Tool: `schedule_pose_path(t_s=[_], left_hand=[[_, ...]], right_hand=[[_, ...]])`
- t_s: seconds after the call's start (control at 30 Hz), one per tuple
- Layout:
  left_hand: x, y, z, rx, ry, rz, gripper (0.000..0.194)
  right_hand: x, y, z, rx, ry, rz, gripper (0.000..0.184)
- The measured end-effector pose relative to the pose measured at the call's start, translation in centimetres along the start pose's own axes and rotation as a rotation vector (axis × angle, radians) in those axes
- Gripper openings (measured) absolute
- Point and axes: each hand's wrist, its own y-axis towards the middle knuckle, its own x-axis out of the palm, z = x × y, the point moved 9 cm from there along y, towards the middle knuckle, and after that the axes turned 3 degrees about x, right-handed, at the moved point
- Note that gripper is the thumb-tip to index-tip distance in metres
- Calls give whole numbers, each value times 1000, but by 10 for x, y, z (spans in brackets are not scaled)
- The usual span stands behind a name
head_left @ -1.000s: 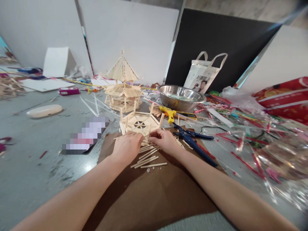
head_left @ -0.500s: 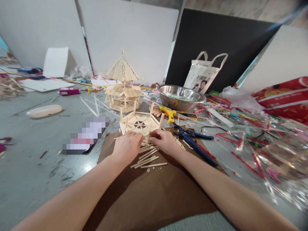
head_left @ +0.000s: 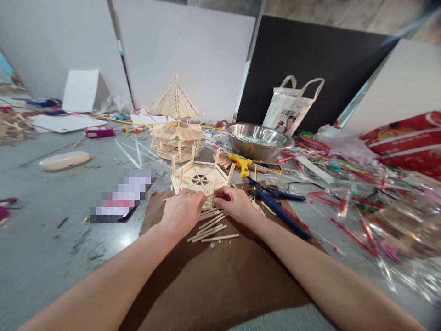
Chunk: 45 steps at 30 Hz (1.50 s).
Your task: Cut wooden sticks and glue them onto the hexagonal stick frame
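A six-sided frame of thin wooden sticks [head_left: 198, 174], with short posts rising from its rim, stands on a brown board [head_left: 213, 276]. At its near left side my left hand [head_left: 182, 209] is closed on the edge, the fingertips partly hidden. My right hand [head_left: 236, 202] pinches at the near right edge, beside a front post; whether a separate small stick is between its fingers I cannot tell. Several loose wooden sticks [head_left: 220, 237] lie just below the hands. A roofed stick pavilion [head_left: 177, 133] stands behind the frame.
Blue-handled pliers [head_left: 280, 211] and a yellow glue gun [head_left: 241, 164] lie to the right. Farther back are a steel bowl [head_left: 258, 142] and a white bag [head_left: 287, 108]. A phone [head_left: 124, 195] and a white oval case [head_left: 64, 160] lie left. Plastic wrappings [head_left: 372, 197] litter the right.
Both hands keep almost the same position and grip at the near edge of the stick frame. The whole view has shifted very slightly.
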Motion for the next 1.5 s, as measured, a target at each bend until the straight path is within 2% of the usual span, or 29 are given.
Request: schedule_pose_path(t_s=[0.33,0.57,0.87,1.07,1.5], left_hand=[[-2,0,0,2,-18,6,27],[0,1,0,-29,-25,-40,28],[-1,1,0,-4,-23,-9,28],[0,0,0,-19,-32,-36,30],[0,0,0,-7,-26,-16,28]], right_hand=[[0,0,0,-10,-6,0,19],[-1,0,0,-4,8,-3,18],[-1,0,-1,-15,-4,3,18],[0,0,-1,-14,22,-1,19],[0,0,1,-7,11,1,18]])
